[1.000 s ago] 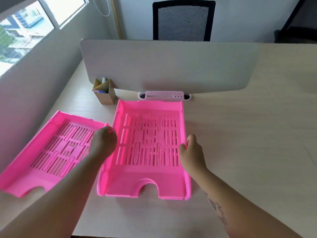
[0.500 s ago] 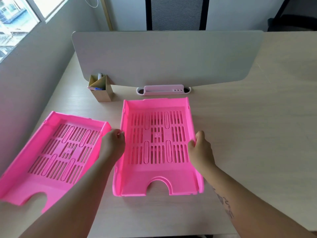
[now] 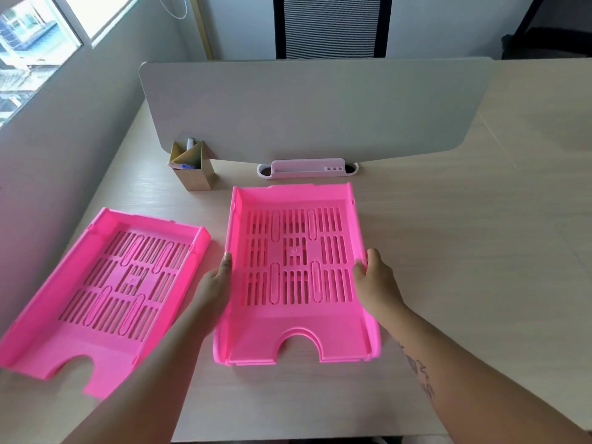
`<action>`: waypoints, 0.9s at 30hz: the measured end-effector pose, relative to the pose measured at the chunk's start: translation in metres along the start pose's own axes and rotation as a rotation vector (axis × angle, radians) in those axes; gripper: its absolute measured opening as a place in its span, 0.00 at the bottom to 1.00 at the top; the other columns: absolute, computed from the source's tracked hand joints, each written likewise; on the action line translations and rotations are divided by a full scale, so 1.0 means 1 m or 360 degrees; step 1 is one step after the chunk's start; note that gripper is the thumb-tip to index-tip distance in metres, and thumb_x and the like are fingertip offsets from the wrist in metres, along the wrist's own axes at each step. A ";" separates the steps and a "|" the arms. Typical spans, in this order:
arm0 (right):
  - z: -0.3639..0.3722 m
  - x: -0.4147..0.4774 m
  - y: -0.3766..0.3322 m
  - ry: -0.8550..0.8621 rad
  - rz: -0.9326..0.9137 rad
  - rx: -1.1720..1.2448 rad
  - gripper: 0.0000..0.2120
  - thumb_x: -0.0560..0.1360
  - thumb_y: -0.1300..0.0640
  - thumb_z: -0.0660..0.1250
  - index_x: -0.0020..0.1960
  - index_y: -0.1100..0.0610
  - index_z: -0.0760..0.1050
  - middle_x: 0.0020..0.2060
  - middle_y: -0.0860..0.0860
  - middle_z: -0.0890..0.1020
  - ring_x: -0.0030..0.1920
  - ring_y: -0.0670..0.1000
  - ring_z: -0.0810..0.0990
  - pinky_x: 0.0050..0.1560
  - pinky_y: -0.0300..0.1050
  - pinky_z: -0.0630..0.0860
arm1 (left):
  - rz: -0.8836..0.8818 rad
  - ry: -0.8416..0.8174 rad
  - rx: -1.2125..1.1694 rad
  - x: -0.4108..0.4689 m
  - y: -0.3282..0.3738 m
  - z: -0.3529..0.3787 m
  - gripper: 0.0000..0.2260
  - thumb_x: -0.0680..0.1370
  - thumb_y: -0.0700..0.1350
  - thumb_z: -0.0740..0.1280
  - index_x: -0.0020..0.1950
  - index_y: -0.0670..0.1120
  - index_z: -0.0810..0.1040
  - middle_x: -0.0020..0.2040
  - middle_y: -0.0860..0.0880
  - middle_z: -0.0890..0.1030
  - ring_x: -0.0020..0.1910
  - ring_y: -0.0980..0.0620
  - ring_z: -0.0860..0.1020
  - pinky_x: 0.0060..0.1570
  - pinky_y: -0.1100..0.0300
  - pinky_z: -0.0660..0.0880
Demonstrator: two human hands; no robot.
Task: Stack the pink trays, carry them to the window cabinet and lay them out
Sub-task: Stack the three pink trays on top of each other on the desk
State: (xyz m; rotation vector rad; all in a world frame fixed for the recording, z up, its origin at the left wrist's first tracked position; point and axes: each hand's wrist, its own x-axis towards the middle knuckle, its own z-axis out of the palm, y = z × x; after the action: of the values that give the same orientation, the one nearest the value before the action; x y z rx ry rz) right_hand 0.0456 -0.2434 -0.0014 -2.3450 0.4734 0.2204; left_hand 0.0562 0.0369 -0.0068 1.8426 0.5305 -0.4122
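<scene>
Two pink slotted trays lie on the light wooden desk. The middle pink tray (image 3: 296,334) sits straight in front of me; it looks like more than one tray nested. My left hand (image 3: 216,283) grips its left wall, fingers along the outside. My right hand (image 3: 373,277) grips its right wall, thumb over the rim. The left pink tray (image 3: 80,331) lies angled near the wall, apart from both hands, with its notched front end over the desk's front edge.
A grey divider panel (image 3: 314,107) stands across the desk behind the trays. A cardboard pen holder (image 3: 192,169) and a pale pink organiser (image 3: 307,168) sit at its foot. A window (image 3: 28,43) is at upper left, a black chair (image 3: 331,27) behind the panel.
The middle tray has turned from slightly skewed to square with me, both hands staying on its side walls. My view has tilted down a little.
</scene>
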 end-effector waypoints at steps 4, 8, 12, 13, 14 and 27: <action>-0.010 0.005 0.016 0.0044 0.0029 0.0026 0.14 0.84 0.55 0.52 0.61 0.63 0.70 0.36 0.52 0.74 0.26 0.47 0.69 0.25 0.40 0.63 | 0.0012 0.0049 0.0019 0.004 0.006 0.021 0.36 0.81 0.64 0.50 0.49 0.34 0.82 0.41 0.35 0.81 0.40 0.39 0.81 0.46 0.46 0.78; -0.028 0.014 0.034 0.0105 0.0061 0.0028 0.15 0.83 0.55 0.52 0.60 0.64 0.71 0.37 0.53 0.73 0.26 0.47 0.67 0.26 0.39 0.62 | 0.0063 0.0089 0.0122 0.011 0.017 0.050 0.37 0.80 0.65 0.49 0.47 0.33 0.81 0.40 0.36 0.80 0.36 0.44 0.78 0.42 0.51 0.75; -0.041 0.029 0.042 0.0126 0.0033 0.0013 0.15 0.83 0.55 0.52 0.58 0.64 0.72 0.32 0.49 0.71 0.25 0.46 0.67 0.25 0.38 0.61 | 0.0090 0.0182 0.0227 0.021 0.021 0.068 0.38 0.80 0.65 0.48 0.45 0.32 0.80 0.39 0.37 0.81 0.37 0.42 0.78 0.41 0.52 0.74; -0.043 0.032 0.042 0.0124 0.0025 0.0008 0.15 0.83 0.55 0.52 0.57 0.64 0.72 0.31 0.48 0.70 0.25 0.47 0.67 0.25 0.38 0.61 | 0.0096 0.0200 0.0266 0.022 0.022 0.070 0.38 0.80 0.65 0.47 0.43 0.34 0.80 0.38 0.38 0.81 0.37 0.41 0.79 0.40 0.53 0.74; -0.044 0.036 0.043 0.0120 0.0015 0.0003 0.14 0.83 0.55 0.52 0.57 0.64 0.72 0.31 0.49 0.70 0.25 0.47 0.67 0.25 0.39 0.62 | 0.0113 0.0224 0.0304 0.024 0.022 0.072 0.36 0.80 0.65 0.47 0.40 0.37 0.79 0.36 0.39 0.80 0.36 0.42 0.78 0.40 0.53 0.73; -0.057 0.045 0.038 -0.0081 0.0000 0.0025 0.18 0.82 0.57 0.53 0.68 0.62 0.68 0.52 0.62 0.81 0.29 0.47 0.73 0.25 0.38 0.63 | 0.0128 0.0260 0.0521 0.018 0.031 0.067 0.31 0.82 0.61 0.49 0.32 0.44 0.78 0.29 0.45 0.77 0.32 0.43 0.77 0.33 0.60 0.68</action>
State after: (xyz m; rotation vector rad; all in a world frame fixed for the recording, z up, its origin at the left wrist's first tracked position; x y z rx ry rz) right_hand 0.0733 -0.3200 0.0032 -2.3182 0.4490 0.2746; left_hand 0.0863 -0.0325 -0.0131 2.2194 0.5199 -0.3084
